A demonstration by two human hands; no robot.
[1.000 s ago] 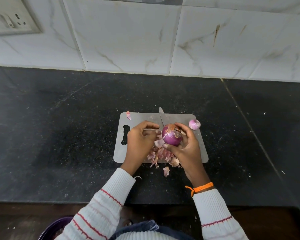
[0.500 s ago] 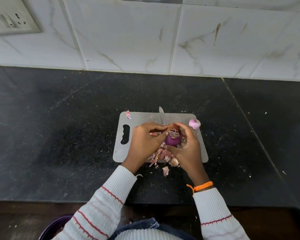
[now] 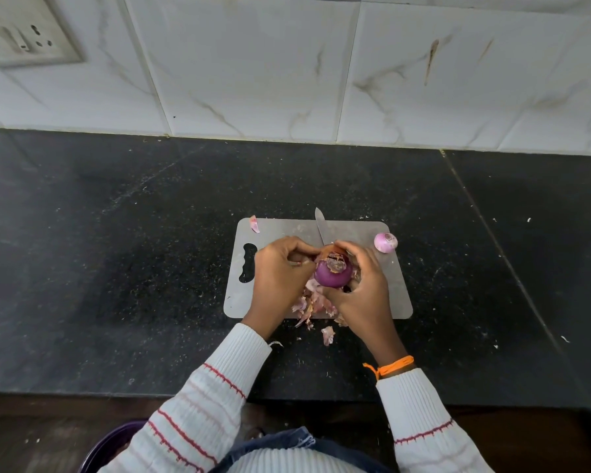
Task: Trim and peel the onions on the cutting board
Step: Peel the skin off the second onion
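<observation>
A purple onion (image 3: 332, 275) with a flap of dry brown skin at its top is held above the grey cutting board (image 3: 396, 295). My right hand (image 3: 364, 295) grips it from the right and below. My left hand (image 3: 280, 271) is at its left side, fingertips pinching the loose skin at the top. A knife (image 3: 319, 227) lies on the board behind the hands, only its blade showing. A small cut onion piece (image 3: 385, 242) sits at the board's far right corner. Peeled skins (image 3: 309, 307) are heaped on the board's near edge under the hands.
The board lies on a black stone counter (image 3: 116, 268) backed by a white tiled wall (image 3: 253, 63) with a socket plate (image 3: 21, 39) at top left. A skin scrap (image 3: 254, 224) lies at the board's far left corner, another scrap (image 3: 328, 334) on the counter. A purple bowl rim (image 3: 110, 442) shows below the counter edge.
My left hand has moved right from beside the onion to its top and taken hold of the skin there. The right hand has turned the onion slightly.
</observation>
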